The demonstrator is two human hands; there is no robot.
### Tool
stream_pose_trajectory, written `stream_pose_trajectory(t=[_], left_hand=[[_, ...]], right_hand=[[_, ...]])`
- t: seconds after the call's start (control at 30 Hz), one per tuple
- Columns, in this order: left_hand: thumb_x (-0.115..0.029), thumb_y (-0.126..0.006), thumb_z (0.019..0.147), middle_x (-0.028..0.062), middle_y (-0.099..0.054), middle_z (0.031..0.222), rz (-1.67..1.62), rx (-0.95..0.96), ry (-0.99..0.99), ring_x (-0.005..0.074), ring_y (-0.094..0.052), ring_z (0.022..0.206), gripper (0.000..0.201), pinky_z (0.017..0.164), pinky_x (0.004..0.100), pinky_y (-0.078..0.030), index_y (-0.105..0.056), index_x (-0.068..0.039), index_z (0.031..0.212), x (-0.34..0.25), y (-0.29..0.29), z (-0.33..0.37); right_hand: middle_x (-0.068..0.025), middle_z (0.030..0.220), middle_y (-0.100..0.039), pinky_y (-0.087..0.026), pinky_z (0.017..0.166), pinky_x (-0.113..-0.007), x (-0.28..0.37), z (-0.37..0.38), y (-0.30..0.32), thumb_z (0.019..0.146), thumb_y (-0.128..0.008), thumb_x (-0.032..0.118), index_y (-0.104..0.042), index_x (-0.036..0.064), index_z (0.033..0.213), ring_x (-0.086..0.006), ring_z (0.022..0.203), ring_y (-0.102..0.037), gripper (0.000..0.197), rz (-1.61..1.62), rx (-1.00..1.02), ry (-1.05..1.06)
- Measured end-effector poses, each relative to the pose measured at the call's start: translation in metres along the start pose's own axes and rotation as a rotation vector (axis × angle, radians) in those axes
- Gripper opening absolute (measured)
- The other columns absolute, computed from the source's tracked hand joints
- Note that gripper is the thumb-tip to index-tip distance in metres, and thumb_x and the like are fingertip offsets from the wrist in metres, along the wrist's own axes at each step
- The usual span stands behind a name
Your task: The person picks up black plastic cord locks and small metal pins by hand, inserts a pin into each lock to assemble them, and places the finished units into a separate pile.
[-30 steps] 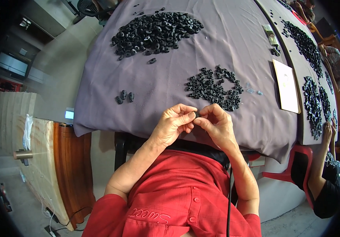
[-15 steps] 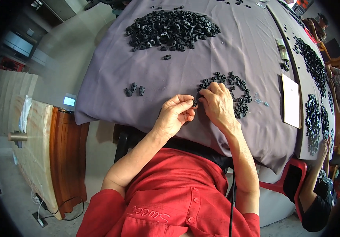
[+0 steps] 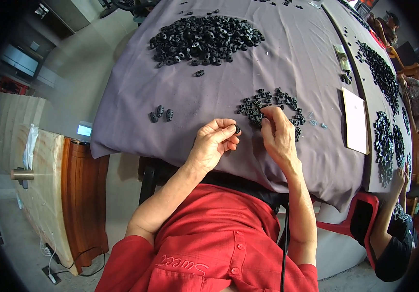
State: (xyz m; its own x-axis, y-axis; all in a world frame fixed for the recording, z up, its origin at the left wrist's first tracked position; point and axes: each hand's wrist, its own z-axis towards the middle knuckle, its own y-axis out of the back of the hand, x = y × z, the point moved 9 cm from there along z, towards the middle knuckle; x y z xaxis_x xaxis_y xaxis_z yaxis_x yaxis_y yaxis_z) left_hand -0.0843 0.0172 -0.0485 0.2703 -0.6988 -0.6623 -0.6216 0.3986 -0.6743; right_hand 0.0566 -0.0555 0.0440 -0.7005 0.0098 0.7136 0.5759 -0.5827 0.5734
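Observation:
Over the near edge of the table, my left hand (image 3: 212,143) pinches a small black plastic piece (image 3: 238,129) between thumb and fingertips. My right hand (image 3: 280,134) is beside it, its bent fingertips at the ring of small black plastic parts (image 3: 251,108); whether they hold one is hidden. Just right of that ring lie a few tiny pale coil springs (image 3: 313,118). To the left, three ribbed oval black pieces (image 3: 161,111) rest together on the cloth.
A large heap of black ribbed pieces (image 3: 204,39) covers the far part of the grey tablecloth (image 3: 122,97). At right lie a white board (image 3: 355,120) and a small packet (image 3: 342,58). Beyond, a second table holds more black parts (image 3: 384,73), with other people seated there.
My right hand has moved away from my left and to the right, down to the small parts. My left hand keeps its pinch on the black piece, nearly in place.

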Motion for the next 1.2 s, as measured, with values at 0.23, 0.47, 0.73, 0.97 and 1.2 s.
stream_pose_trajectory(t=[0.23, 0.47, 0.73, 0.97, 1.2], left_hand=[[-0.008, -0.061, 0.092, 0.0076, -0.066, 0.087, 0.019, 0.037, 0.026, 0.0133, -0.063, 0.071, 0.011, 0.062, 0.0251, -0.053, -0.061, -0.005, 0.102, 0.01, -0.019, 0.002], [-0.008, -0.063, 0.091, 0.004, -0.066, 0.085, 0.08, 0.069, 0.014, 0.012, -0.064, 0.071, 0.012, 0.063, 0.0243, -0.053, -0.061, -0.007, 0.102, 0.026, -0.03, 0.005], [-0.007, -0.062, 0.091, 0.0041, -0.066, 0.085, 0.048, 0.078, 0.001, 0.0122, -0.064, 0.072, 0.011, 0.064, 0.0235, -0.053, -0.061, -0.007, 0.102, 0.028, -0.027, 0.006], [-0.009, -0.062, 0.091, 0.0051, -0.066, 0.084, 0.021, 0.089, -0.008, 0.0135, -0.064, 0.073, 0.011, 0.066, 0.0256, -0.054, -0.063, -0.007, 0.102, 0.027, -0.025, 0.004], [-0.012, -0.063, 0.092, 0.0047, -0.066, 0.082, 0.087, 0.052, -0.037, 0.0134, -0.064, 0.071, 0.012, 0.064, 0.0256, -0.053, -0.064, -0.007, 0.102, 0.027, -0.024, 0.001]], right_hand=[[-0.0009, 0.076, -0.063, -0.048, 0.058, -0.021, -0.023, -0.039, -0.009, 0.091, -0.064, 0.01, -0.062, 0.0005, 0.094, -0.0063, 0.063, -0.057, 0.01, 0.638, 0.069, -0.387], [0.0022, 0.072, -0.059, -0.042, 0.052, -0.02, -0.025, -0.051, -0.013, 0.089, -0.066, 0.009, -0.062, 0.0025, 0.091, -0.0035, 0.059, -0.05, 0.008, 0.655, -0.063, -0.449], [0.0003, 0.073, -0.06, -0.044, 0.053, -0.019, -0.03, -0.056, -0.018, 0.091, -0.063, 0.007, -0.061, 0.001, 0.095, -0.005, 0.06, -0.053, 0.008, 0.732, -0.041, -0.407], [-0.0021, 0.077, -0.061, -0.049, 0.059, -0.021, -0.028, -0.058, -0.02, 0.092, -0.059, 0.003, -0.057, -0.0013, 0.099, -0.0072, 0.065, -0.057, 0.009, 0.779, 0.02, -0.431], [-0.0018, 0.078, -0.059, -0.044, 0.056, -0.02, -0.019, -0.055, -0.017, 0.089, -0.059, 0.002, -0.052, 0.0019, 0.097, -0.0062, 0.063, -0.054, 0.011, 0.777, 0.066, -0.456]])
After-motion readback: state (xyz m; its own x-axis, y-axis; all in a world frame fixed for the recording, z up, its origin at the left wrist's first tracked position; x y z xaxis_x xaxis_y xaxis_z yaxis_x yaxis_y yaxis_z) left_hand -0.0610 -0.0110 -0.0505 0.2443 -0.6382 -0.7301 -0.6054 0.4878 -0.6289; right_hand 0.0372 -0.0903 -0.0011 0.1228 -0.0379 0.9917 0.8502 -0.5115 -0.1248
